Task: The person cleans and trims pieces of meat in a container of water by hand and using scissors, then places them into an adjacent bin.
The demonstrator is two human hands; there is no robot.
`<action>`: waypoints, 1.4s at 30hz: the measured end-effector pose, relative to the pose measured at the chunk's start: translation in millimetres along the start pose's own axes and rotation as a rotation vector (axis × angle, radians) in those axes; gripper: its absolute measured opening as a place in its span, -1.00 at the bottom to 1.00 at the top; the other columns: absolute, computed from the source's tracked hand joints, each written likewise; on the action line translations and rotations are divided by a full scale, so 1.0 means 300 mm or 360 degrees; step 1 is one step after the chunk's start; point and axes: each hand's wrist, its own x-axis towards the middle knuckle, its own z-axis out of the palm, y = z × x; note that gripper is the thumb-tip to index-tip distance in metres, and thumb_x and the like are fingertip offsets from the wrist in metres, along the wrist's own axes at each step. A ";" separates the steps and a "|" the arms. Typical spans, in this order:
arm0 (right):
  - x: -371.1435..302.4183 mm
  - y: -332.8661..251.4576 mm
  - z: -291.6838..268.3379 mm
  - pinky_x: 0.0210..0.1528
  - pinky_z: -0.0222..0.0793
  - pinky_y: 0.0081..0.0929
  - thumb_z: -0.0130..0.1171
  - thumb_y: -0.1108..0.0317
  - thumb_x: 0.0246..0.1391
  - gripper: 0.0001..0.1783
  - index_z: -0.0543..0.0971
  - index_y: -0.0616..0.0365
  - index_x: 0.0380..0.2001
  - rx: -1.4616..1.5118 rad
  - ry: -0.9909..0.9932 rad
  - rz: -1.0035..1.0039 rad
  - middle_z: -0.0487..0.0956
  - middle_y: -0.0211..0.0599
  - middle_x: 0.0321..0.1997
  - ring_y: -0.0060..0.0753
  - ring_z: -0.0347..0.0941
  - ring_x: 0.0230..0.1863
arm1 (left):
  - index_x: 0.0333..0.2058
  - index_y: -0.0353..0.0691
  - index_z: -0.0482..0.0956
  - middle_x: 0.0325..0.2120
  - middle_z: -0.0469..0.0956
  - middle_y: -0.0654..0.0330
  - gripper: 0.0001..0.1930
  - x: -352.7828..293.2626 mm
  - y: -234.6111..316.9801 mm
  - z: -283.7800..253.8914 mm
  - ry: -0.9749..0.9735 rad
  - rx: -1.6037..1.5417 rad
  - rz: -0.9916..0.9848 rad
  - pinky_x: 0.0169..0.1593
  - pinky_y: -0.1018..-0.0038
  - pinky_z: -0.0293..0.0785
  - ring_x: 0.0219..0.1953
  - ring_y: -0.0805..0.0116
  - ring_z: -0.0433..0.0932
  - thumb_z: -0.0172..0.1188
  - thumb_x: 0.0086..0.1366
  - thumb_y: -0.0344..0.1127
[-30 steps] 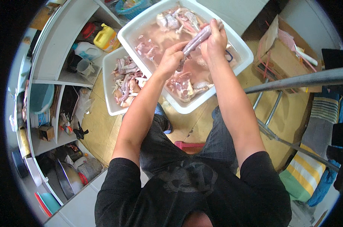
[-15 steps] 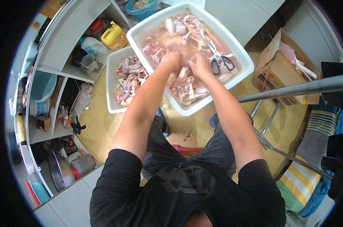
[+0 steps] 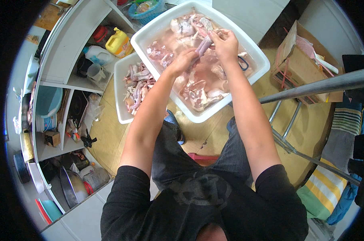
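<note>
Over the large white tub (image 3: 198,117) I stretch a long pinkish poultry neck (image 3: 204,46) between my hands. My left hand (image 3: 184,61) is closed on its lower end. My right hand (image 3: 226,45) pinches the upper end with curled fingers. Cloudy pink water fills the tub, with raw poultry pieces (image 3: 198,94) lying in it. Scissors (image 3: 243,63) with dark blue handles rest at the tub's right side, mostly covered by my right hand and forearm. Left of the tub stands a smaller white tub (image 3: 122,114) heaped with cut poultry parts (image 3: 138,82), partly behind my left arm.
Open shelves on the left hold a yellow jug (image 3: 120,42), a clear measuring jug (image 3: 96,72) and a blue basin (image 3: 48,100). A blue basket (image 3: 148,16) stands behind. To the right are a cardboard box (image 3: 288,66) and a metal pole (image 3: 314,86).
Both hands have come up out of the water with the poultry neck between them. The right hand has moved farther away and to the right, now covering much of the scissors.
</note>
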 end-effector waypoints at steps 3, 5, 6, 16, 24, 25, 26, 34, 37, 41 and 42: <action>-0.022 -0.028 0.021 -0.29 0.47 -0.49 0.42 0.25 0.03 -0.65 0.54 0.30 -0.28 0.0194 -0.0158 0.0113 0.63 -0.20 -0.34 -0.50 0.55 -0.35 | -0.11 -0.28 0.54 -0.41 0.49 0.24 -0.68 -0.027 0.031 0.008 0.0014 0.0130 -0.0034 -0.37 0.48 0.36 -0.42 0.45 0.43 -0.06 0.35 -0.19; -0.020 0.013 0.030 -0.31 0.48 -0.48 0.38 0.25 0.07 -0.68 0.55 0.28 -0.28 -0.0026 -0.0416 0.0077 0.64 -0.20 -0.33 -0.49 0.56 -0.35 | -0.11 -0.28 0.54 -0.39 0.48 0.27 -0.71 -0.035 0.041 0.034 0.0099 0.0129 0.0003 -0.31 0.51 0.37 -0.40 0.49 0.41 -0.07 0.37 -0.26; -0.027 0.036 0.040 -0.33 0.48 -0.48 0.35 0.25 0.11 -0.71 0.56 0.27 -0.29 -0.0087 -0.0375 0.0040 0.64 -0.20 -0.34 -0.48 0.57 -0.37 | -0.11 -0.28 0.54 -0.38 0.48 0.28 -0.73 -0.039 0.035 0.049 0.0141 0.0122 0.0013 -0.28 0.53 0.37 -0.38 0.51 0.41 -0.07 0.38 -0.29; -0.040 -0.069 0.055 -0.46 0.52 -0.37 0.07 0.02 0.32 -0.54 0.48 0.26 -0.42 0.0551 -0.0241 0.0354 0.57 -0.13 -0.48 -0.30 0.56 -0.48 | 0.15 -0.36 0.47 -0.25 0.57 0.24 -0.51 -0.152 0.130 0.131 0.0178 -0.0301 0.0231 -0.27 0.60 0.39 -0.35 0.55 0.44 -0.10 0.25 -0.41; -0.078 -0.102 0.071 -0.45 0.52 -0.34 0.10 0.09 0.32 -0.61 0.44 0.23 -0.38 0.0536 -0.0206 0.0280 0.51 -0.21 -0.50 -0.28 0.53 -0.51 | 0.05 -0.37 0.55 -0.40 0.53 0.24 -0.55 -0.132 0.097 0.133 0.0247 -0.0388 0.0267 -0.41 0.57 0.39 -0.45 0.52 0.46 -0.09 0.21 -0.39; -0.082 -0.102 0.069 -0.45 0.52 -0.34 0.10 0.10 0.32 -0.62 0.44 0.23 -0.37 0.0447 -0.0228 0.0194 0.50 -0.22 -0.50 -0.28 0.52 -0.51 | 0.06 -0.37 0.54 -0.39 0.53 0.24 -0.54 -0.130 0.097 0.130 0.0219 -0.0394 0.0249 -0.38 0.58 0.40 -0.42 0.51 0.47 -0.08 0.21 -0.39; -0.079 -0.104 0.062 -0.45 0.51 -0.34 0.10 0.10 0.32 -0.62 0.43 0.23 -0.37 0.0511 -0.0177 0.0240 0.50 -0.22 -0.50 -0.29 0.52 -0.52 | 0.07 -0.37 0.53 -0.38 0.54 0.23 -0.54 -0.126 0.097 0.131 0.0191 -0.0399 0.0231 -0.35 0.58 0.41 -0.39 0.51 0.48 -0.08 0.21 -0.40; -0.047 -0.107 0.037 -0.46 0.48 -0.35 0.13 0.13 0.30 -0.65 0.43 0.23 -0.34 0.0728 0.0041 0.0525 0.48 -0.24 -0.50 -0.34 0.48 -0.53 | 0.10 -0.38 0.50 -0.32 0.55 0.23 -0.52 -0.146 0.124 0.182 0.0251 -0.0417 0.0315 -0.28 0.60 0.40 -0.36 0.55 0.46 -0.11 0.20 -0.46; -0.064 -0.099 0.072 -0.47 0.46 -0.39 0.14 0.13 0.30 -0.66 0.43 0.23 -0.33 0.0586 -0.0021 0.0187 0.48 -0.27 -0.50 -0.38 0.47 -0.53 | 0.09 -0.38 0.50 -0.36 0.55 0.24 -0.55 -0.137 0.137 0.167 0.0221 -0.0420 0.0192 -0.28 0.58 0.40 -0.39 0.54 0.45 -0.09 0.23 -0.44; -0.072 -0.111 0.066 -0.50 0.43 -0.49 0.16 0.11 0.29 -0.65 0.42 0.22 -0.30 0.0698 -0.0064 0.0194 0.47 -0.32 -0.48 -0.47 0.47 -0.52 | 0.01 -0.37 0.56 -0.44 0.54 0.24 -0.61 -0.120 0.094 0.164 0.0316 -0.0476 0.0224 -0.38 0.56 0.37 -0.48 0.54 0.43 -0.06 0.28 -0.37; -0.066 -0.117 0.059 -0.51 0.43 -0.51 0.17 0.11 0.29 -0.65 0.42 0.22 -0.29 0.0773 -0.0054 0.0216 0.48 -0.33 -0.47 -0.48 0.47 -0.51 | -0.01 -0.37 0.57 -0.46 0.54 0.24 -0.62 -0.116 0.099 0.173 0.0329 -0.0485 0.0300 -0.42 0.56 0.36 -0.51 0.55 0.42 -0.06 0.29 -0.35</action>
